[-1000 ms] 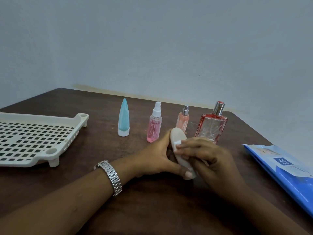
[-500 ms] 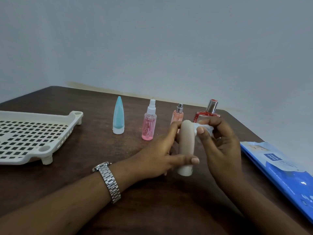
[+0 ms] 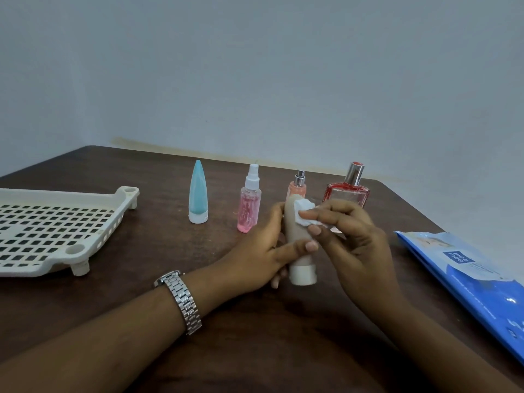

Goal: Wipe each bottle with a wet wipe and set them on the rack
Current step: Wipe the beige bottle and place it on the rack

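Head: perfume bottle (image 3: 347, 191) behind right hand (image 3: 354, 242)

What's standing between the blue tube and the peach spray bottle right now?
In the head view, only the pink spray bottle stands upright between the blue tube and the peach spray bottle, apart from both.

view: head-worn, wide-angle, single | faces: forward and down across table (image 3: 170, 236) to wall (image 3: 255, 66) | range: near, table fills lower half
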A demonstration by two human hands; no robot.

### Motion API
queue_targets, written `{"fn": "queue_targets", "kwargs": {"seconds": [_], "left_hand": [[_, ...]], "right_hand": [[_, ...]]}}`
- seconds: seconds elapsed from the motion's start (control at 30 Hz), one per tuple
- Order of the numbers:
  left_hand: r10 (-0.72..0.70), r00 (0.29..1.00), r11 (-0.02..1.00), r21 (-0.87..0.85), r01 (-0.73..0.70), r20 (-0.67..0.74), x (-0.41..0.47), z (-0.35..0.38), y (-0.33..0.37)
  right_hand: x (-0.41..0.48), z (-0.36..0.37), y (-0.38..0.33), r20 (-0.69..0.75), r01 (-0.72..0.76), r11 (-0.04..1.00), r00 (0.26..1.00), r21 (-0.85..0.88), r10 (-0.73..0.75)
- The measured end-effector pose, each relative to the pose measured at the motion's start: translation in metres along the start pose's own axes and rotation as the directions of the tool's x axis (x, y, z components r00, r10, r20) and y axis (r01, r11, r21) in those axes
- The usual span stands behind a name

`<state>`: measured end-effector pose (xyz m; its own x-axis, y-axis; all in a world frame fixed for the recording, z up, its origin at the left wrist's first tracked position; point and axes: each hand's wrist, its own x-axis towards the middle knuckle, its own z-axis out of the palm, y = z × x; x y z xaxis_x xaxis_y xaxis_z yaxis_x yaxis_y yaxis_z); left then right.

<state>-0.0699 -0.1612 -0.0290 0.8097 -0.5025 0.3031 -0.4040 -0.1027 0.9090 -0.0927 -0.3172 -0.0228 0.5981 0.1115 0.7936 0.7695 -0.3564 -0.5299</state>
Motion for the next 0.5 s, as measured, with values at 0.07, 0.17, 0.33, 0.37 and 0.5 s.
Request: {"fn": "queue_targets", "kwargs": {"seconds": [0.07,0.17,0.33,0.37,0.5], "left_hand": [[-0.013,0.999,0.997,-0.070,0.009,-0.049,0.001,0.000,0.000],[-0.015,0.995,0.989,-0.148,0.000,-0.100,-0.001,0.003,0.004],[-0.178,0.976,0.937,-0.326,0.128,-0.128,-0.003,0.007,0.013],[-0.188,0.971,0.937,-0.324,0.131,-0.150,-0.001,0.007,0.014],[-0.228,0.921,0.917,-0.389,0.093,-0.316,0.003,0.001,0.014]], "right_hand": [[0.000,0.000,0.000,0.030,-0.002,1.000,1.000,0.023,0.001],[0.001,0.000,-0.001,0.049,-0.049,0.997,0.998,0.060,0.046],[-0.001,0.000,0.000,0.139,-0.065,0.996,0.989,0.054,0.057],[-0.001,0.000,0.000,0.155,-0.065,0.997,0.986,0.045,0.057],[-0.002,-0.001,0.001,0.218,0.002,0.999,0.976,-0.050,0.009]]}}
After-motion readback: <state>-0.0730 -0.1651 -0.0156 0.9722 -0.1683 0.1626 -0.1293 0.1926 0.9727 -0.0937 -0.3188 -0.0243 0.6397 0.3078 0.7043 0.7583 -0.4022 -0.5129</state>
